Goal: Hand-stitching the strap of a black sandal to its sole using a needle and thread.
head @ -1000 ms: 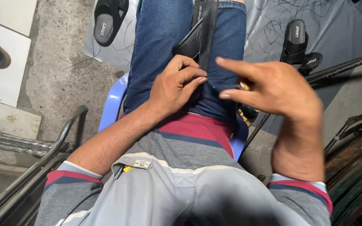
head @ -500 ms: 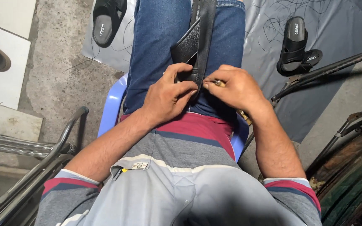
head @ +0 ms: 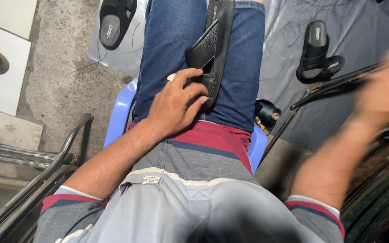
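Note:
A black leather sandal (head: 214, 42) lies sole-side on my lap, between my blue-jeaned thighs. My left hand (head: 176, 105) rests on my left thigh and pinches the sandal's near end with its fingertips. My right hand (head: 386, 92) is raised far to the right, heavily blurred by motion; whether it holds anything cannot be made out. I sit on a light blue plastic stool (head: 120, 114).
A spool of dark thread (head: 266, 113) stands on the ground by my right thigh. Black sandals lie on a grey sheet: one (head: 115, 20) at top left, a pair (head: 318, 51) at right. Black metal bars (head: 46, 171) run at lower left, another bar (head: 334, 85) at right.
My right hand went to the sandal beside my left hand, then swung far out to the right and up. My left hand has stayed on the sandal's near end.

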